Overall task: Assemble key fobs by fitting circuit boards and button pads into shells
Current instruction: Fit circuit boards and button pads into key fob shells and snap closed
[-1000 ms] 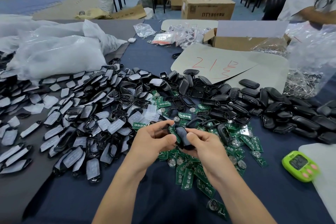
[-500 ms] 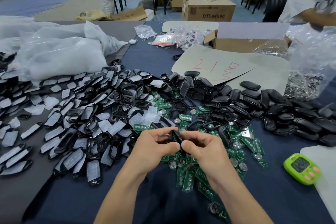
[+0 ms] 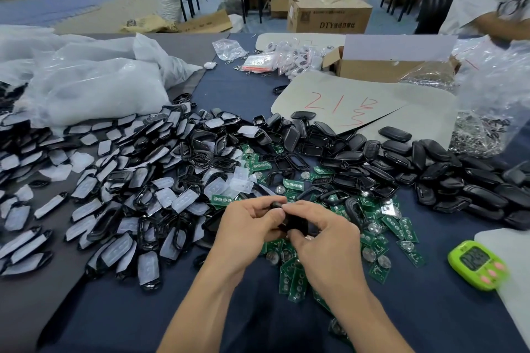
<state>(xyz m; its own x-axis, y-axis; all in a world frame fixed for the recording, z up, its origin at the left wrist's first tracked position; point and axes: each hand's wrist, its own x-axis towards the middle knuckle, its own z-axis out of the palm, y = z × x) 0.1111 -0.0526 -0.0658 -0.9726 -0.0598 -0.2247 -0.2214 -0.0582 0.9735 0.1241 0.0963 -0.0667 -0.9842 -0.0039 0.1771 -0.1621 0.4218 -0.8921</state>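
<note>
a: where was the key fob [image 3: 294, 222] at that moment?

b: up off the desk [image 3: 430, 312], held between both hands over the green circuit boards [image 3: 295, 275], close to the near edge and about midway along it. only a sliver of black showed between the fingers [image 3: 258, 207].

a: and the grip?

b: the left hand [image 3: 246, 228] had its fingers curled round the left end, with the thumb laid over the top. the right hand [image 3: 324, 241] pinched the other end, knuckles bent in tight. neither hand was slack or spread.

a: was a board already inside?

b: i couldn't tell, because the hands covered it. from the pose i'd guess it was being squeezed shut, but that was only a guess.

a: how would the parts handle?

b: the fob looked light, stiff and glossy, so probably slick. i'd take it by the long edges and press along the rim, not the middle. the boards looked thin and likely easy to crack, so hold those by the edges too. the button pads [image 3: 241, 178], lying farther back toward the middle of the desk, looked soft and floppy. they'd need seating flat.

a: anything else close by?

b: a heap of black shells [image 3: 430, 169] lay toward the right edge, and a green timer [image 3: 477, 264] sat near the right corner.
</note>
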